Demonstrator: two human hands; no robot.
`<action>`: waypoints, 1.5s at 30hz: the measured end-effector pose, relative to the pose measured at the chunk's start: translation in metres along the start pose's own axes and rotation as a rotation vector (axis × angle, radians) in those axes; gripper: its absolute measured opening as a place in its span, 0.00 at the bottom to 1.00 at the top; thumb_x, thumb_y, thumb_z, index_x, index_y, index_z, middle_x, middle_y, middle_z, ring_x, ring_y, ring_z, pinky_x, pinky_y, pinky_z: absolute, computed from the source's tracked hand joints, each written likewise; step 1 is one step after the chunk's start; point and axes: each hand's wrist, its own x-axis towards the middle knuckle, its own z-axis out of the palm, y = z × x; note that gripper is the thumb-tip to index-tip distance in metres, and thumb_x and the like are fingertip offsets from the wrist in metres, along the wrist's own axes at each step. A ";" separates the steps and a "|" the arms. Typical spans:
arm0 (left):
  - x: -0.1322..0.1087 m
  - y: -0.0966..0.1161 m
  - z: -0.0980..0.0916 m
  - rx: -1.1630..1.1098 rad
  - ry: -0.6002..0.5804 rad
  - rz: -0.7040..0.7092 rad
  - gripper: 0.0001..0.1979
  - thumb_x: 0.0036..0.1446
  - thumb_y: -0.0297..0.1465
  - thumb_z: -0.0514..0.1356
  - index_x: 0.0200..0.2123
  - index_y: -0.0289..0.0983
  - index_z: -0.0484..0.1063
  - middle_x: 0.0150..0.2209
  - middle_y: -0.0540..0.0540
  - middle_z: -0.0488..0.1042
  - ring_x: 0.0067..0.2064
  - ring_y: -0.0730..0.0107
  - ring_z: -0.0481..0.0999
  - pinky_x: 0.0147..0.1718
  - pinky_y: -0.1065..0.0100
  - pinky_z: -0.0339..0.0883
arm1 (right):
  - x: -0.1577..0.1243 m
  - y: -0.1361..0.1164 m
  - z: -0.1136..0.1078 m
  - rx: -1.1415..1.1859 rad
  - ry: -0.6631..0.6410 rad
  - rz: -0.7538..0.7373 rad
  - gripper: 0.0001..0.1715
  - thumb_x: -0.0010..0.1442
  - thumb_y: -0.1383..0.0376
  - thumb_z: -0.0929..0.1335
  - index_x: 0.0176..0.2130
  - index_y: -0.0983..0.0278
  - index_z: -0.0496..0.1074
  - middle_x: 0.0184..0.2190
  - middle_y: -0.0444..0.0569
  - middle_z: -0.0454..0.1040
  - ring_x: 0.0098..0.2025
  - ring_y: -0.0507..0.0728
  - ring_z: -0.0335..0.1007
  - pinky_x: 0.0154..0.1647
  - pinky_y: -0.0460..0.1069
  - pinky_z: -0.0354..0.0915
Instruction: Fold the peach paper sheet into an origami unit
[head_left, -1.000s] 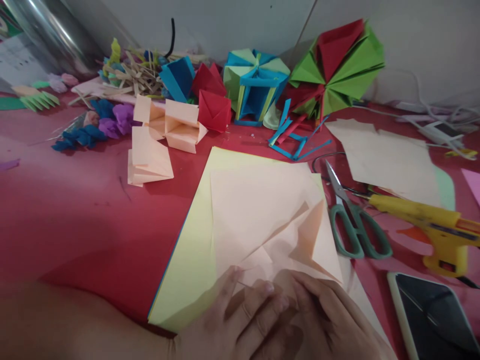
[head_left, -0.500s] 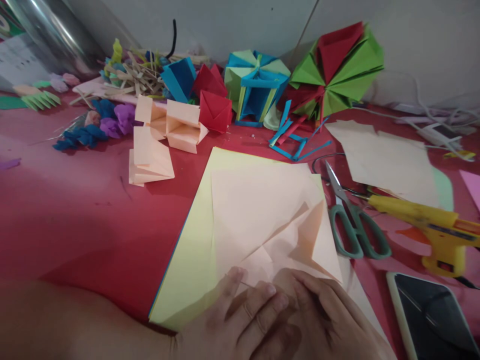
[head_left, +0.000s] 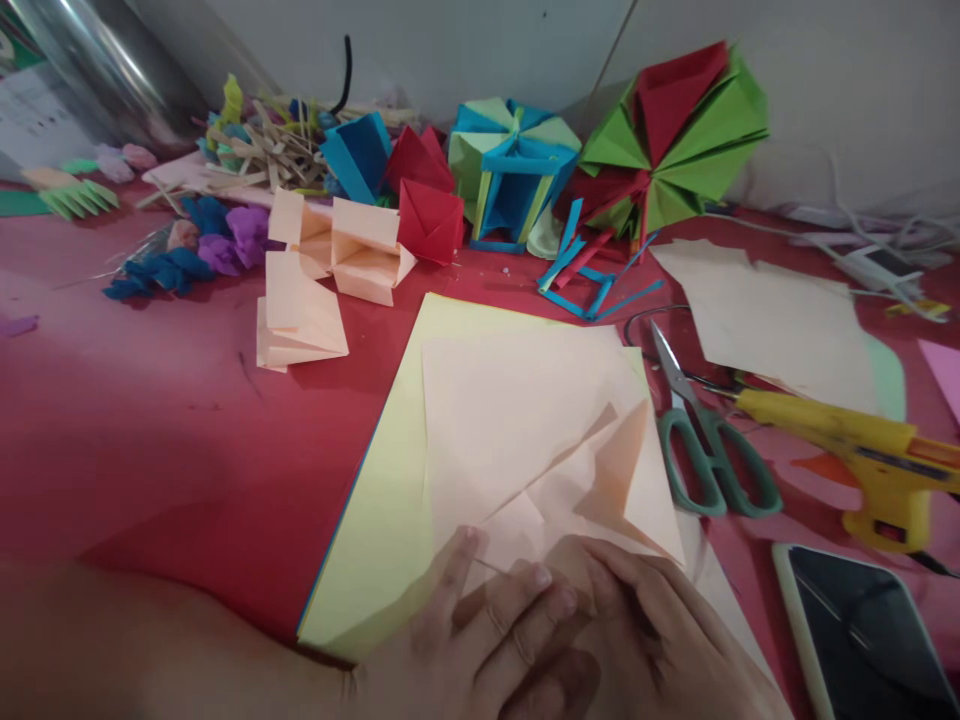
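Note:
A partly folded sheet of peach paper (head_left: 570,470) lies at the front, with one pointed flap standing up at its right. My left hand (head_left: 480,640) is on its near edge, fingers bent over the paper and the index fingertip on a fold. Close against it, my right hand (head_left: 652,630) curls its fingers around the same near edge. The hands partly hide this edge and each other's fingertips. Beneath is a flat peach sheet (head_left: 510,400) on top of a yellow sheet (head_left: 375,520).
Green-handled scissors (head_left: 697,440), a yellow glue gun (head_left: 847,430) and a phone (head_left: 862,640) lie on the right. Folded peach pieces (head_left: 304,315) sit at the left. Behind stand a blue paper lantern shape (head_left: 517,180) and a green-red paper fan (head_left: 690,140). Peach scraps (head_left: 772,310) lie beyond the scissors.
My left index fingertip has slid slightly left and up along the fold. The right hand and the paper stay nearly where they were.

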 end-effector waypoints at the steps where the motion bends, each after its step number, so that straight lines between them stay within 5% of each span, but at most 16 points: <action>1: 0.000 0.000 0.000 -0.003 -0.001 -0.001 0.15 0.63 0.37 0.48 0.49 0.44 0.68 0.56 0.47 0.67 0.55 0.55 0.64 0.51 0.47 0.53 | 0.000 0.000 0.000 -0.003 0.005 -0.012 0.14 0.61 0.59 0.58 0.40 0.59 0.69 0.35 0.46 0.77 0.32 0.54 0.76 0.26 0.44 0.70; 23: -0.001 0.001 -0.001 -0.042 -0.019 0.023 0.14 0.63 0.34 0.50 0.49 0.40 0.68 0.56 0.43 0.67 0.55 0.51 0.64 0.54 0.41 0.42 | 0.006 -0.013 -0.002 -0.008 0.103 0.020 0.15 0.62 0.61 0.57 0.37 0.60 0.70 0.34 0.46 0.78 0.31 0.53 0.76 0.24 0.46 0.67; 33: -0.004 0.002 0.002 -0.001 0.011 0.035 0.14 0.63 0.34 0.50 0.49 0.39 0.67 0.54 0.42 0.68 0.56 0.51 0.64 0.55 0.42 0.42 | 0.005 -0.012 0.000 -0.038 0.106 0.008 0.15 0.62 0.60 0.57 0.38 0.60 0.70 0.35 0.47 0.77 0.31 0.54 0.75 0.23 0.46 0.67; 37: -0.004 0.000 0.000 0.042 -0.053 0.084 0.17 0.63 0.34 0.47 0.52 0.36 0.65 0.55 0.42 0.68 0.56 0.55 0.64 0.56 0.50 0.44 | 0.005 -0.009 0.000 -0.064 0.093 0.012 0.15 0.63 0.60 0.56 0.38 0.58 0.70 0.36 0.46 0.77 0.29 0.53 0.75 0.21 0.45 0.67; 45: -0.005 0.000 0.001 -0.007 -0.065 0.054 0.17 0.64 0.33 0.45 0.54 0.40 0.62 0.57 0.44 0.65 0.56 0.51 0.63 0.51 0.46 0.50 | 0.006 -0.002 -0.007 0.083 -0.010 0.059 0.13 0.61 0.59 0.59 0.42 0.57 0.69 0.40 0.45 0.77 0.37 0.53 0.76 0.27 0.43 0.70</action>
